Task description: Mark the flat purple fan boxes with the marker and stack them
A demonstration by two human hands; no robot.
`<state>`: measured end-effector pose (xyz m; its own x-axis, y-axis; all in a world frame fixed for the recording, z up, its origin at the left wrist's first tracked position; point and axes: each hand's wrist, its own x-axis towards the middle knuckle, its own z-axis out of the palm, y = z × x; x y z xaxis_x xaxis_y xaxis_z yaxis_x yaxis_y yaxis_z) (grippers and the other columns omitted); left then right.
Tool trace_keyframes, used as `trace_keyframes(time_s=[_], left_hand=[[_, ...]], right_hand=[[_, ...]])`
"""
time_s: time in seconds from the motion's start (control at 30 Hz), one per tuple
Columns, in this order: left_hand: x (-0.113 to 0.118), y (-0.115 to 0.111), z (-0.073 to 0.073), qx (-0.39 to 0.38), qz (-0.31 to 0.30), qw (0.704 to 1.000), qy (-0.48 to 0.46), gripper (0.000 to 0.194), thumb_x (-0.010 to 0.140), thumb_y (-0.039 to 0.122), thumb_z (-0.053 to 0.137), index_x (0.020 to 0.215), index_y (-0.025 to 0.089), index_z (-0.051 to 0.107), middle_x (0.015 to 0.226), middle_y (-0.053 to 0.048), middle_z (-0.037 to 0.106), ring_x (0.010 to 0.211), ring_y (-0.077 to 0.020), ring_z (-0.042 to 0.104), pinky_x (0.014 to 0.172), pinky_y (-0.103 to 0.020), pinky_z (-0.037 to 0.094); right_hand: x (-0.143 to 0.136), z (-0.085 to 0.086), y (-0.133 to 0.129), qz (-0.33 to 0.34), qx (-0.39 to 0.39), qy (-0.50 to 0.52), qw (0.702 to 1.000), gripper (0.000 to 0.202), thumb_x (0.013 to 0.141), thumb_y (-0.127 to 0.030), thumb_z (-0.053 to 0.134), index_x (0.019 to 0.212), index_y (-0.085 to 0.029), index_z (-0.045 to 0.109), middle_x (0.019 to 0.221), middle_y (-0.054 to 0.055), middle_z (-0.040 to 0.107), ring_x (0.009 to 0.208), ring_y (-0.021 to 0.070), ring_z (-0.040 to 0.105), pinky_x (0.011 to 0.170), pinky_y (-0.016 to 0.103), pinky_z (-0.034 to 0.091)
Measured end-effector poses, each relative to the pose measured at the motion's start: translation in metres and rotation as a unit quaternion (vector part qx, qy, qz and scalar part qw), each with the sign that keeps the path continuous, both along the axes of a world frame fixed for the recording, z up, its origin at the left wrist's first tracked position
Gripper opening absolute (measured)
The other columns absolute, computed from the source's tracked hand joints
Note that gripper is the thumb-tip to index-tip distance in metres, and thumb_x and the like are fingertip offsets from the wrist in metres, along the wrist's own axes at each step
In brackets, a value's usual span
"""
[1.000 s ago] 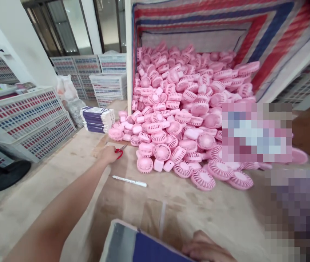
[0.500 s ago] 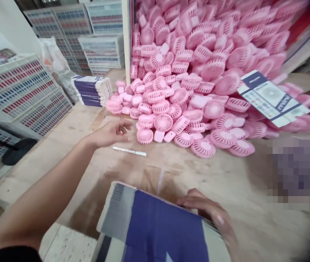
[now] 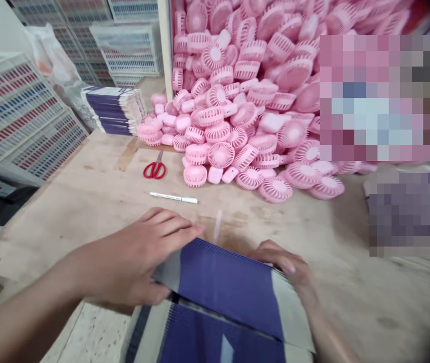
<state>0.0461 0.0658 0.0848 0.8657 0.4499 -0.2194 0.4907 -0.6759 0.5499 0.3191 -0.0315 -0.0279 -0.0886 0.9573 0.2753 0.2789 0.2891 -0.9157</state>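
A stack of flat-folded purple and white cardboard boxes (image 3: 230, 282) is between my hands at the near edge of the table. My left hand (image 3: 135, 257) is closed on the left end of the stack, fingers over the far side and thumb on the near side. The right end is held by my right hand (image 3: 286, 272), its fingers curled round the far edge. Below this stack lies a second layer of the same boxes (image 3: 200, 333), with a dark gap between the two. Beyond my left hand, red-handled scissors (image 3: 155, 170) and a white pen (image 3: 173, 197) lie on the table.
A large heap of pink handheld fans (image 3: 237, 116) covers the back of the wooden table (image 3: 86, 212). Another box stack (image 3: 112, 110) stands at the back left. Slatted plastic crates (image 3: 14, 111) line the left side. Two areas at the right are pixelated.
My left hand has come from over the scissors to the left end of the box stack and closed on it. The scissors now show. The upper boxes have separated from those below.
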Motion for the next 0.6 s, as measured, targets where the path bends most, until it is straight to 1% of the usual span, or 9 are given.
trace_keyframes(time_s=[0.1,0.17,0.23,0.3,0.4,0.47,0.5,0.57,0.6], left_hand=[[0.028,-0.003,-0.001,0.019,-0.051,0.998,0.012,0.081,0.064,0.040,0.066,0.137,0.024,0.034,0.133,-0.008,0.047,0.120,-0.0299,0.040,0.102,-0.042,0.028],[0.046,-0.009,-0.007,0.033,-0.061,0.997,0.030,0.084,0.062,0.043,0.067,0.136,0.019,0.036,0.130,-0.013,0.049,0.117,-0.0313,0.044,0.100,-0.043,0.029],[0.060,-0.016,-0.015,0.042,-0.036,0.997,0.059,0.079,0.057,0.046,0.069,0.127,0.018,0.046,0.122,-0.015,0.055,0.109,-0.0335,0.050,0.093,-0.044,0.035],[0.069,-0.022,-0.023,0.044,0.002,0.996,0.081,0.066,0.054,0.048,0.070,0.112,0.020,0.055,0.109,-0.015,0.061,0.096,-0.0341,0.057,0.081,-0.043,0.041],[0.071,-0.024,-0.030,0.035,0.059,0.995,0.072,0.053,0.054,0.050,0.069,0.099,0.025,0.058,0.095,-0.012,0.065,0.082,-0.0325,0.061,0.069,-0.041,0.042],[0.069,-0.019,-0.031,0.025,0.114,0.992,0.042,0.053,0.055,0.049,0.068,0.102,0.026,0.058,0.095,-0.011,0.066,0.083,-0.0335,0.062,0.069,-0.041,0.042],[0.066,-0.015,-0.031,0.017,0.146,0.989,0.022,0.055,0.055,0.049,0.067,0.105,0.027,0.058,0.096,-0.011,0.066,0.085,-0.0342,0.062,0.070,-0.041,0.043],[0.058,-0.006,-0.031,-0.010,0.212,0.977,-0.024,0.060,0.054,0.049,0.069,0.110,0.029,0.058,0.099,-0.010,0.067,0.090,-0.0351,0.061,0.073,-0.042,0.044],[0.053,-0.003,-0.030,-0.031,0.244,0.968,-0.049,0.061,0.053,0.048,0.071,0.110,0.030,0.058,0.100,-0.009,0.067,0.091,-0.0349,0.061,0.074,-0.042,0.045]], right_hand=[[0.004,0.012,0.000,-0.013,0.009,-0.081,0.997,0.037,0.092,-0.030,0.033,0.079,-0.021,0.066,0.066,0.002,0.064,0.062,0.0147,0.058,0.057,0.030,0.043],[0.011,0.026,-0.003,-0.006,0.043,-0.163,0.986,0.027,0.090,-0.022,0.039,0.083,-0.020,0.065,0.067,0.002,0.064,0.059,0.0135,0.057,0.057,0.029,0.042],[0.018,0.046,-0.009,0.009,0.107,-0.263,0.959,0.016,0.084,-0.017,0.049,0.091,-0.019,0.063,0.076,0.003,0.068,0.063,0.0146,0.059,0.060,0.031,0.043],[0.024,0.069,-0.017,0.040,0.167,-0.348,0.922,0.021,0.079,-0.017,0.056,0.100,-0.019,0.061,0.090,0.005,0.070,0.073,0.0175,0.062,0.068,0.035,0.044],[0.022,0.093,-0.028,0.116,0.173,-0.420,0.883,0.032,0.081,-0.029,0.057,0.111,-0.018,0.057,0.103,0.005,0.068,0.087,0.0199,0.063,0.080,0.037,0.046],[0.016,0.092,-0.034,0.157,0.162,-0.443,0.868,0.034,0.084,-0.036,0.053,0.112,-0.017,0.057,0.108,0.005,0.067,0.091,0.0198,0.063,0.083,0.036,0.047],[0.013,0.085,-0.037,0.166,0.161,-0.445,0.865,0.031,0.086,-0.034,0.051,0.111,-0.018,0.057,0.109,0.004,0.066,0.092,0.0195,0.063,0.083,0.035,0.048],[0.009,0.064,-0.042,0.151,0.175,-0.390,0.891,0.027,0.090,-0.027,0.045,0.114,-0.021,0.055,0.112,0.002,0.065,0.086,0.0161,0.065,0.078,0.031,0.051],[0.008,0.053,-0.046,0.149,0.178,-0.348,0.908,0.029,0.090,-0.028,0.045,0.118,-0.025,0.053,0.109,0.000,0.066,0.081,0.0154,0.065,0.073,0.030,0.052]])
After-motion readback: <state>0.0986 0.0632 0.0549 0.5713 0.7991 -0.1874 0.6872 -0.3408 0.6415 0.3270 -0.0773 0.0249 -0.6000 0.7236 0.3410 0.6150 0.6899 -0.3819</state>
